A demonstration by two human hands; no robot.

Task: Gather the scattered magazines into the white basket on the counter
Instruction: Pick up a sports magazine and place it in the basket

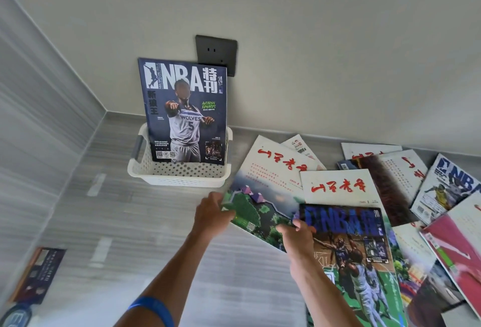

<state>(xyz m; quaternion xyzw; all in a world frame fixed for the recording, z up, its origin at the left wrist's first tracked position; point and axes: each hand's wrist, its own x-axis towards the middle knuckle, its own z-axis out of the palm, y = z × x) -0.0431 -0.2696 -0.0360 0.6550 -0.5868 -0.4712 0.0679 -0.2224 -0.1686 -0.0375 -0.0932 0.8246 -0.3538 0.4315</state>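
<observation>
A white perforated basket [179, 173] stands on the grey counter against the wall, with one dark NBA magazine [186, 110] upright in it. To its right lie several scattered magazines. My left hand [212, 213] grips the left corner of a white-and-green landscape magazine [263, 196]. My right hand [296, 235] pinches the same magazine's lower edge, next to a blue NBA magazine [351, 238] lying on top of the pile.
A dark wall socket [217, 52] sits behind the basket. More magazines [447, 188] spread to the right edge of the counter. A framed dark card [39, 274] and a round object [17, 316] lie at the lower left. A wall corner rises on the left.
</observation>
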